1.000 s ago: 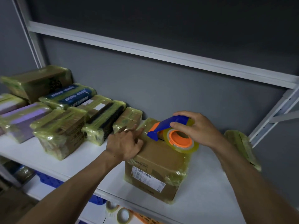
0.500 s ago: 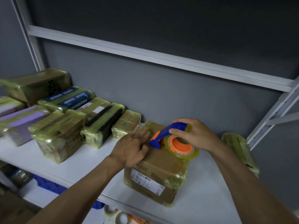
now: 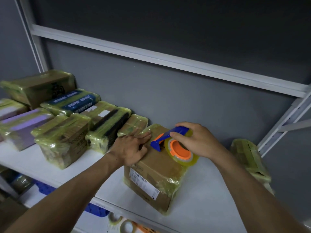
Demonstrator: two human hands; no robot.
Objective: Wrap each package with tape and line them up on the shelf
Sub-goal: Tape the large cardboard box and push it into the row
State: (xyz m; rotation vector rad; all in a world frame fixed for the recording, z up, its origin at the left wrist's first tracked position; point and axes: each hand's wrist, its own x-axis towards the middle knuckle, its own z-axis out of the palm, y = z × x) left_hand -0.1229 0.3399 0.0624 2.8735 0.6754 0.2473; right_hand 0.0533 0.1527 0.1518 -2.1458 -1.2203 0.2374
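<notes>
The partly taped cardboard box [image 3: 156, 170] stands close to the white shelf's [image 3: 207, 207] front edge. The row of wrapped packages [image 3: 107, 128] is tight on its left, with bare board on its right. The left hand [image 3: 131, 148] lies flat on the box top, fingers straight and pressing. The right hand [image 3: 196, 140] curls round the tape dispenser's [image 3: 175, 145] blue handle, its roll resting on the box.

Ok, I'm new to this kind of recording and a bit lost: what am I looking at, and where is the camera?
No machine here: a person works with bare hands, and all pictures come from one camera worn on the head, looking down. On the white shelf stands a cardboard box, partly wrapped in yellowish tape. The left hand lies flat on its top; the right hand holds a blue and orange tape dispenser on the box. To the left sit wrapped packages in rows, with a lone package at the right.
</notes>
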